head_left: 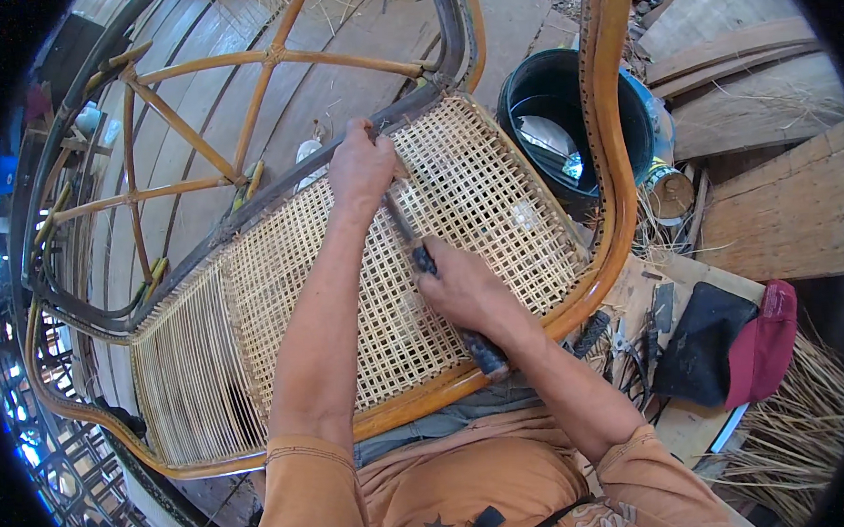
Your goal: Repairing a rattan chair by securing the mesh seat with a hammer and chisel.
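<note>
A rattan chair frame with a woven cane panel point(476, 194) lies across my lap. My right hand point(466, 285) is wrapped round the dark grip of a hammer point(489, 353). Its metal shaft slants up and away over the cane, and its far end lies beside my left hand. My left hand point(362, 168) is closed at the panel's far edge, against the dark frame rail point(293, 175). A small dark bit shows at its fingers, but what they hold is mostly hidden. Toward the left, the panel has parallel strands point(193, 361) without cross weaving.
Crossed rattan poles point(211, 146) brace the frame at the far left. Beyond the panel's right end stands a dark bucket point(552, 94) with water, near a tin can point(668, 193). Pliers point(621, 339), a black and maroon pouch point(708, 344) and cane strips point(784, 435) lie at right.
</note>
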Demonstrator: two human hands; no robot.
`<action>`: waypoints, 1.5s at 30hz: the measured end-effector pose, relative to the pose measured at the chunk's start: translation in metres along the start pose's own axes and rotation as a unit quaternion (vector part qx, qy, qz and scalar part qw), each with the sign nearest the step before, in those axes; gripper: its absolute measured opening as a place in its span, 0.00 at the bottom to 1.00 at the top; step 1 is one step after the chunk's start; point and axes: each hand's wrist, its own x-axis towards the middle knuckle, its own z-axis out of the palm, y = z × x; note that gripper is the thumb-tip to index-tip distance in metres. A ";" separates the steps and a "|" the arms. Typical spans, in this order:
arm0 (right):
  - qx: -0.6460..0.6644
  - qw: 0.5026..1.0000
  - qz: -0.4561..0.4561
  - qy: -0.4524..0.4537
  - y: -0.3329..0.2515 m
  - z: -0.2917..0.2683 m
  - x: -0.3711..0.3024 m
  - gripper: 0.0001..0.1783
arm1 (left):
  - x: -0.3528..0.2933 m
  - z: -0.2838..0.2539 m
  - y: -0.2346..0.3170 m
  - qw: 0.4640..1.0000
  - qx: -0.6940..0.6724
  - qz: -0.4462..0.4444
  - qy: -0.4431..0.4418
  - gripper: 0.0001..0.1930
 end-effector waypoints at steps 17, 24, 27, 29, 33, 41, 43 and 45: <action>-0.004 0.999 -0.049 -0.009 -0.003 -0.007 0.002 0.19 | 0.030 0.005 -0.017 0.998 -0.008 0.047 0.048 0.20; -0.015 0.998 -0.057 0.005 0.000 -0.006 0.029 0.17 | 0.027 0.009 -0.009 0.997 0.024 0.050 0.061 0.21; -0.014 1.000 -0.019 0.019 -0.002 -0.010 0.045 0.15 | 0.028 0.011 -0.003 0.997 0.054 0.039 0.048 0.20; -0.023 0.999 -0.040 0.004 -0.004 -0.004 0.042 0.15 | 0.029 0.009 -0.002 0.997 0.065 0.028 0.040 0.20; -0.009 1.000 -0.012 0.007 -0.008 -0.006 0.042 0.15 | 0.029 0.008 -0.005 0.997 0.054 0.021 0.045 0.20; -0.016 0.999 -0.038 -0.025 -0.007 -0.005 0.005 0.19 | 0.006 -0.004 -0.005 0.999 -0.014 0.023 0.040 0.20; -0.016 1.000 -0.022 -0.014 -0.009 -0.007 0.003 0.20 | 0.003 -0.006 -0.001 0.998 -0.002 0.034 0.054 0.20; -0.019 1.000 -0.013 -0.017 -0.005 -0.006 0.006 0.20 | 0.004 -0.001 -0.001 0.998 -0.004 0.029 0.048 0.19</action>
